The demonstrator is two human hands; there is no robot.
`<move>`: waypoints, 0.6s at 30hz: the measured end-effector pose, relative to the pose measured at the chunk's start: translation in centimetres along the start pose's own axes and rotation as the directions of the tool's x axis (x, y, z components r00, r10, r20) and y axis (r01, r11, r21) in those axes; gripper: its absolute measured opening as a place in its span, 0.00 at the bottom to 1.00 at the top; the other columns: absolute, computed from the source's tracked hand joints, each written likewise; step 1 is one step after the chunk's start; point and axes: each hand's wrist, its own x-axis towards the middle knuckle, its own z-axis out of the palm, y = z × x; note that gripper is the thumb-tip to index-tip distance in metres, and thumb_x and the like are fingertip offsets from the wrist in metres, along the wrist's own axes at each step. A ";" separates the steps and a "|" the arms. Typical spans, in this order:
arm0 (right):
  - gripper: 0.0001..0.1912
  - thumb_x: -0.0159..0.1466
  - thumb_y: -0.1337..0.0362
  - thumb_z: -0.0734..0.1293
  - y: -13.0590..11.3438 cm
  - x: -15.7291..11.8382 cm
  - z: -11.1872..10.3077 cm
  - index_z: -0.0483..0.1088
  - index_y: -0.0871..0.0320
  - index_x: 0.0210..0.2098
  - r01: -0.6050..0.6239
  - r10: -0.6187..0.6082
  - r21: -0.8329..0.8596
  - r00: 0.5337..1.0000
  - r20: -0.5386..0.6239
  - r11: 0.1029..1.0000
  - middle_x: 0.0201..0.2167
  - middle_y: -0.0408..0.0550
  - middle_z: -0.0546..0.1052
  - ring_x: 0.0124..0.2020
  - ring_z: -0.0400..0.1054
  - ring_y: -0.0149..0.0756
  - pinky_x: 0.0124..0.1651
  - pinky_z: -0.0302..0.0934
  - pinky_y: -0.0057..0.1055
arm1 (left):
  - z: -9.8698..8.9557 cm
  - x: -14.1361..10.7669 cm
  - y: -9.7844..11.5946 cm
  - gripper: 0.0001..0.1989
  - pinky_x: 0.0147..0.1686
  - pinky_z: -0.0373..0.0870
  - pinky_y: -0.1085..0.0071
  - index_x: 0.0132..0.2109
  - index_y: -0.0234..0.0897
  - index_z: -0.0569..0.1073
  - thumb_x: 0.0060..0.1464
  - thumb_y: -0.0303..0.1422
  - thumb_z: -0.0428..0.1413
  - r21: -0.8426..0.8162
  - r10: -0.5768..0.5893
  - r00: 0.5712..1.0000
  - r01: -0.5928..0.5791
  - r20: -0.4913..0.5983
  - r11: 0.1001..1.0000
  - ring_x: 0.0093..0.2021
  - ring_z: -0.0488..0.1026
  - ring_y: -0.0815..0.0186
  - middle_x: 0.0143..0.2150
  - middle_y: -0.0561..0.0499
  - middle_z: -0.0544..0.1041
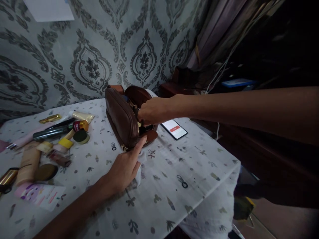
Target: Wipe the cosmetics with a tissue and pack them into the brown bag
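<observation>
A brown zippered bag (121, 119) lies on the table with its mouth unzipped toward the right and its flaps folded out. My right hand (154, 109) is in the mouth, its fingers curled in and partly hidden. Dark and gold-coloured items show around those fingers; what they grip cannot be made out. My left hand (124, 169) is at the near end of the bag, its index finger stretched along the lower edge of the opening. A crumpled white cloth or tissue (140, 167) shows under its thumb, seemingly held by the curled fingers.
Several cosmetics lie at the left, among them a beige tube (28, 162), a dark cylinder (52, 132) and a pink-and-white tube (40, 196). A lit phone (175, 129) lies right of the bag. The patterned tablecloth (199, 172) drops over the right edge; a patterned wall covering (92, 66) stands behind.
</observation>
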 end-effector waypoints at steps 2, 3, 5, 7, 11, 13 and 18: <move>0.09 0.66 0.65 0.66 -0.1 -0.5 0.3 0.78 0.62 0.40 -0.007 0.004 -0.044 0.998 -0.068 0.999 0.34 0.54 0.80 0.40 0.75 0.46 0.38 0.61 0.35 | 0.0 -0.1 0.1 0.42 0.38 0.72 0.69 0.73 0.42 0.38 0.56 0.22 0.47 0.019 -0.005 1.000 0.005 0.003 1.000 0.33 0.76 0.64 0.41 0.49 0.80; 0.09 0.66 0.66 0.66 -0.2 -0.8 0.4 0.78 0.62 0.39 -0.008 0.002 -0.059 0.995 -0.095 0.998 0.35 0.55 0.80 0.40 0.75 0.46 0.38 0.61 0.35 | -0.2 -0.2 0.2 0.42 0.39 0.72 0.68 0.73 0.42 0.39 0.56 0.22 0.47 0.023 -0.006 1.000 0.006 0.006 1.000 0.34 0.76 0.64 0.43 0.48 0.80; 0.10 0.65 0.67 0.65 -0.4 -1.5 0.6 0.77 0.63 0.40 -0.005 -0.003 -0.072 0.994 -0.109 0.997 0.40 0.57 0.79 0.40 0.75 0.45 0.37 0.61 0.35 | -1.2 -0.4 0.6 0.39 0.41 0.72 0.68 0.72 0.40 0.44 0.55 0.23 0.46 0.012 0.007 1.000 -0.007 -0.013 1.000 0.37 0.77 0.63 0.49 0.46 0.79; 0.12 0.66 0.67 0.63 -0.4 -2.2 0.8 0.76 0.65 0.44 -0.015 0.010 -0.061 0.997 -0.073 0.998 0.44 0.59 0.77 0.40 0.75 0.45 0.35 0.61 0.34 | -3.3 -0.2 1.2 0.34 0.42 0.72 0.69 0.69 0.38 0.54 0.55 0.23 0.46 0.011 0.036 0.995 -0.036 -0.096 0.999 0.39 0.77 0.63 0.52 0.45 0.78; 0.15 0.68 0.65 0.61 -0.2 -2.9 1.7 0.74 0.64 0.50 -0.070 0.074 0.036 0.992 -0.099 0.997 0.48 0.60 0.75 0.39 0.75 0.43 0.31 0.57 0.31 | -9.1 2.6 3.1 0.20 0.44 0.71 0.68 0.57 0.37 0.70 0.58 0.26 0.46 0.258 0.089 0.940 -0.001 -0.331 0.966 0.43 0.76 0.60 0.47 0.47 0.79; 0.15 0.69 0.66 0.60 0.1 -3.0 2.3 0.74 0.64 0.49 -0.082 0.095 0.091 0.983 -0.156 0.993 0.48 0.59 0.75 0.39 0.74 0.41 0.30 0.55 0.30 | -11.3 5.2 4.1 0.14 0.47 0.70 0.63 0.49 0.35 0.75 0.59 0.28 0.49 0.510 0.101 0.953 0.061 -0.284 0.858 0.50 0.74 0.54 0.45 0.43 0.79; 0.14 0.68 0.66 0.62 0.3 -3.1 3.6 0.74 0.63 0.48 -0.075 0.124 0.194 0.959 -0.254 0.978 0.50 0.59 0.74 0.41 0.73 0.40 0.31 0.55 0.30 | -12.3 11.8 5.6 0.14 0.46 0.72 0.60 0.43 0.30 0.79 0.52 0.34 0.58 0.739 -0.122 0.983 -0.020 0.138 0.673 0.49 0.76 0.47 0.44 0.36 0.80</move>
